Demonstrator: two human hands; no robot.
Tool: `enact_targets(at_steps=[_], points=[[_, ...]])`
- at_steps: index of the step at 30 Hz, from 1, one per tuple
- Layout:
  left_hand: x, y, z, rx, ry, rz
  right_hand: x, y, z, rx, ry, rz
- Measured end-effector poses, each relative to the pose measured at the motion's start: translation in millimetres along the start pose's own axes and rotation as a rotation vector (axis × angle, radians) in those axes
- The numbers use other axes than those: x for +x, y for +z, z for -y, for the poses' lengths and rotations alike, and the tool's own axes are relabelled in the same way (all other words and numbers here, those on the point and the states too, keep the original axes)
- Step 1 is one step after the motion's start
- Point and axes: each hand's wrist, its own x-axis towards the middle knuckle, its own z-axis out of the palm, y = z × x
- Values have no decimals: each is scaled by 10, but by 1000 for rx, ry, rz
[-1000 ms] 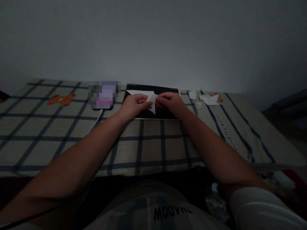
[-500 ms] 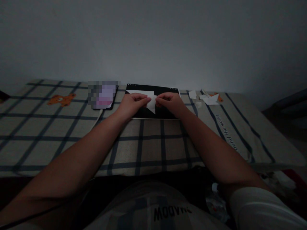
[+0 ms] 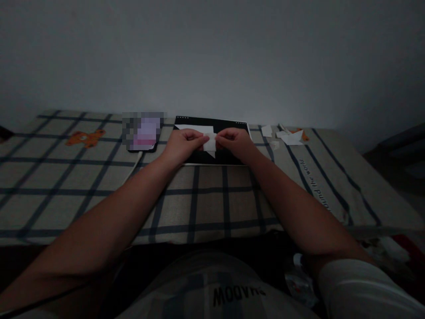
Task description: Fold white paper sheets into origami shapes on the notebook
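Observation:
A small square of white paper (image 3: 209, 142) is stretched between my two hands. My left hand (image 3: 184, 144) pinches its left edge between thumb and forefinger. At the opposite edge my right hand (image 3: 236, 141) grips it the same way. Beneath the hands lies a black sheet with a pale border (image 3: 229, 158). On this sheet rests a larger white paper piece (image 3: 195, 129), partly covered by my left hand and the small square. One pointed corner of white paper shows just below the square.
A phone (image 3: 146, 133) with a white cable (image 3: 134, 166) lies to the left, near an orange bear figure (image 3: 85, 138). Folded white paper (image 3: 292, 138) and scraps (image 3: 267, 131) lie right on the checked cloth (image 3: 209, 204). A plastic bottle (image 3: 300, 279) stands below the table edge.
The small paper square has tilted or flattened slightly between my fingers, and its lower edge now looks straighter. Both hands keep nearly the same place and grip.

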Motion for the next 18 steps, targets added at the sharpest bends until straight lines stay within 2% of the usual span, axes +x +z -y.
enact_targets(at_steps=[11,13,18], points=[[14,-7,7,-63,46,-10,4,-4,-20,-11,-29,-2],[20,2,21,-99,14,-7,7,-7,-22,-18,-24,-20],[18,19,9,-147,-88,93,13,-18,-35,-8,-8,-65]])
